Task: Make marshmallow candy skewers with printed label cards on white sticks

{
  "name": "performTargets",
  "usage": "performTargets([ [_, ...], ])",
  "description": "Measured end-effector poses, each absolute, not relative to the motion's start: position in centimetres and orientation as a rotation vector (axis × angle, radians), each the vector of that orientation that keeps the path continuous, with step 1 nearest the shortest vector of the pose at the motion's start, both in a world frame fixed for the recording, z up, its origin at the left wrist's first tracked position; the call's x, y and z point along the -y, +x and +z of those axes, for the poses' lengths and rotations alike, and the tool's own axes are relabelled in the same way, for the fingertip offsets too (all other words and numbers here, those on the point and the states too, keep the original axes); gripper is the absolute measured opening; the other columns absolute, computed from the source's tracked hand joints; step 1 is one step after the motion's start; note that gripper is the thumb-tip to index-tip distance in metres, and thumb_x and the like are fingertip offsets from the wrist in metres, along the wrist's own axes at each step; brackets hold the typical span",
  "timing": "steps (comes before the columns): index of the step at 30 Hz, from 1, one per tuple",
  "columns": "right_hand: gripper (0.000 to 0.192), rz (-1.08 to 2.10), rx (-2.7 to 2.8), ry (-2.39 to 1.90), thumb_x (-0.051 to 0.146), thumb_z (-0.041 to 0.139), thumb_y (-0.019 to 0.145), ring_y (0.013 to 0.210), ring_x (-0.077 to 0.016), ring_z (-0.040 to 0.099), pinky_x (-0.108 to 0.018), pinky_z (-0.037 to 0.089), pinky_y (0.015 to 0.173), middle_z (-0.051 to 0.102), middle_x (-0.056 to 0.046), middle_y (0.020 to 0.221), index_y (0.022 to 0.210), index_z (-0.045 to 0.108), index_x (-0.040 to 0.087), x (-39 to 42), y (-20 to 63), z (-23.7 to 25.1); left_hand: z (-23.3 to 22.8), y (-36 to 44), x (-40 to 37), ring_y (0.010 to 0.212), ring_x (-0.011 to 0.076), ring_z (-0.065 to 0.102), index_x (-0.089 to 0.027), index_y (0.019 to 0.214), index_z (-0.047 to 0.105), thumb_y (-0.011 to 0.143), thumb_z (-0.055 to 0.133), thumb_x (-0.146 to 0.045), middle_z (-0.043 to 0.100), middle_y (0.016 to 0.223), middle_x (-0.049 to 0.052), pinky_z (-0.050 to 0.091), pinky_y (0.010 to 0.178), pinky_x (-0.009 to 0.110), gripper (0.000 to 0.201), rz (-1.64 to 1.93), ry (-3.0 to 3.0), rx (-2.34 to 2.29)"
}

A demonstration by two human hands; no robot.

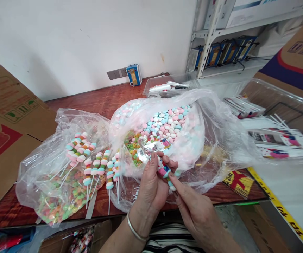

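1. We find the left hand (151,186) and right hand (193,207) at the table's (109,102) near edge, fingers pinched shut on one candy skewer (167,174) half inside a printed sleeve (151,147).
2. The skewer lies between both sets of fingertips, its upper part covered by the sleeve.
3. Done, we judge: a batch of skewers (93,161) lies in the left bag (61,165).
4. Left: loose candies (167,123) fill the middle bag (209,140); unused sleeves (278,140) lie right.

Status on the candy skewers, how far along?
Done: a batch of finished candy skewers lies on the open bag at left. In hand: left hand holds a printed sleeve, right hand holds a skewer at it. Left: a large bag of loose candies and flat sleeves at right.
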State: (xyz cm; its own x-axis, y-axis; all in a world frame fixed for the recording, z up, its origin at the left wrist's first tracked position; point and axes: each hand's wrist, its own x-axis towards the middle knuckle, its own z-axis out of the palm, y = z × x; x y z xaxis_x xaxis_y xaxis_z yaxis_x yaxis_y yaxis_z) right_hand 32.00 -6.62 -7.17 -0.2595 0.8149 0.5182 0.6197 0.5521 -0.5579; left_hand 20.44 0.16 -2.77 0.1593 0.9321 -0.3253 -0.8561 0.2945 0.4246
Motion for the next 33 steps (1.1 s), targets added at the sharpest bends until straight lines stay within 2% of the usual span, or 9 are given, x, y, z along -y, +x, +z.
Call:
performTargets([
  [7, 0.056, 0.410, 1.990, -1.155, 0.006, 0.043, 0.094, 0.101, -0.0193, 0.070, -0.027, 0.057, 0.082, 0.070, -0.013, 0.119, 0.149, 0.034, 0.017, 6.0, 32.0, -6.8, -3.5, 21.3, 0.4, 0.067, 0.0105, 0.060, -0.016, 0.090, 0.061, 0.086, 0.065, -0.037, 0.056, 0.070, -0.002, 0.053, 0.075, 0.026, 0.022, 1.225, 0.221, -0.652],
  [11, 0.052, 0.515, 1.949, -1.178, 0.008, 0.043, 0.096, 0.113, -0.0202, 0.065, -0.028, 0.053, 0.092, 0.063, -0.013, 0.131, 0.147, 0.038, 0.019, 6.1, 32.0, -6.5, -3.7, 21.2, 0.1, 0.066, 0.0102, 0.059, -0.016, 0.090, 0.060, 0.086, 0.065, -0.036, 0.055, 0.071, -0.002, 0.052, 0.071, 0.025, 0.021, 1.228, 0.191, -0.645],
  [13, 0.051, 0.609, 1.854, -1.229, 0.014, 0.046, 0.096, 0.100, -0.0190, 0.069, -0.028, 0.054, 0.086, 0.067, -0.011, 0.124, 0.146, 0.037, 0.021, 6.4, 32.1, -6.3, -3.5, 20.8, -0.4, 0.066, 0.0093, 0.058, -0.016, 0.089, 0.060, 0.086, 0.065, -0.035, 0.055, 0.071, -0.002, 0.053, 0.075, 0.027, 0.020, 1.288, 0.173, -0.634],
  [15, 0.050, 0.771, 1.714, -1.317, 0.023, 0.049, 0.096, 0.073, -0.0162, 0.069, -0.025, 0.055, 0.070, 0.072, -0.005, 0.093, 0.144, 0.038, 0.020, 6.8, 32.2, -6.1, -3.3, 20.3, -0.9, 0.065, 0.0086, 0.057, -0.016, 0.090, 0.061, 0.087, 0.064, -0.034, 0.054, 0.072, -0.003, 0.053, 0.078, 0.029, 0.019, 1.349, 0.150, -0.628],
  [18, 0.037, 1.267, 1.434, -1.367, 0.040, 0.047, 0.097, 0.047, -0.0119, 0.049, -0.021, 0.042, 0.046, 0.054, 0.005, 0.057, 0.127, 0.053, 0.018, 7.4, 32.2, -6.1, -3.2, 19.8, -1.3, 0.066, 0.0086, 0.056, -0.016, 0.091, 0.062, 0.088, 0.063, -0.034, 0.055, 0.073, -0.002, 0.053, 0.079, 0.030, 0.019, 1.391, 0.129, -0.623],
  [21, 0.037, 1.769, 1.005, -1.189, 0.050, 0.041, 0.098, 0.038, -0.0079, 0.027, -0.019, 0.031, 0.037, 0.035, 0.010, 0.049, 0.103, 0.060, 0.018, 7.8, 31.8, -6.5, -3.3, 19.8, -1.2, 0.065, 0.0089, 0.056, -0.016, 0.092, 0.062, 0.088, 0.062, -0.036, 0.055, 0.073, -0.002, 0.053, 0.082, 0.032, 0.021, 1.367, 0.135, -0.622],
  [23, 0.035, 1.860, 0.813, -1.087, 0.050, 0.041, 0.097, 0.037, -0.0071, 0.018, -0.019, 0.030, 0.036, 0.028, 0.012, 0.048, 0.097, 0.058, 0.019, 7.8, 31.5, -6.8, -3.4, 19.9, -1.1, 0.064, 0.0087, 0.055, -0.016, 0.091, 0.062, 0.088, 0.062, -0.035, 0.055, 0.073, -0.002, 0.052, 0.083, 0.032, 0.019, 1.343, 0.152, -0.629],
  [30, 0.028, 1.183, 1.371, -1.285, 0.036, 0.044, 0.099, 0.052, -0.0106, 0.040, -0.021, 0.033, 0.048, 0.046, 0.004, 0.060, 0.080, 0.056, 0.020, 6.8, 31.4, -6.7, -3.8, 21.3, 0.2, 0.064, 0.0082, 0.056, -0.016, 0.087, 0.063, 0.088, 0.063, -0.031, 0.054, 0.071, -0.003, 0.051, 0.081, 0.029, 0.015, 1.276, 0.256, -0.644],
  [33, 0.023, 0.948, 1.519, -1.296, 0.029, 0.042, 0.099, 0.058, -0.0120, 0.050, -0.022, 0.038, 0.055, 0.057, 0.001, 0.070, 0.088, 0.060, 0.020, 6.6, 31.5, -6.5, -4.0, 21.5, 0.4, 0.072, 0.0110, 0.061, -0.016, 0.093, 0.065, 0.086, 0.065, -0.033, 0.059, 0.076, -0.001, 0.051, 0.082, 0.028, 0.018, 1.258, 0.264, -0.665],
])
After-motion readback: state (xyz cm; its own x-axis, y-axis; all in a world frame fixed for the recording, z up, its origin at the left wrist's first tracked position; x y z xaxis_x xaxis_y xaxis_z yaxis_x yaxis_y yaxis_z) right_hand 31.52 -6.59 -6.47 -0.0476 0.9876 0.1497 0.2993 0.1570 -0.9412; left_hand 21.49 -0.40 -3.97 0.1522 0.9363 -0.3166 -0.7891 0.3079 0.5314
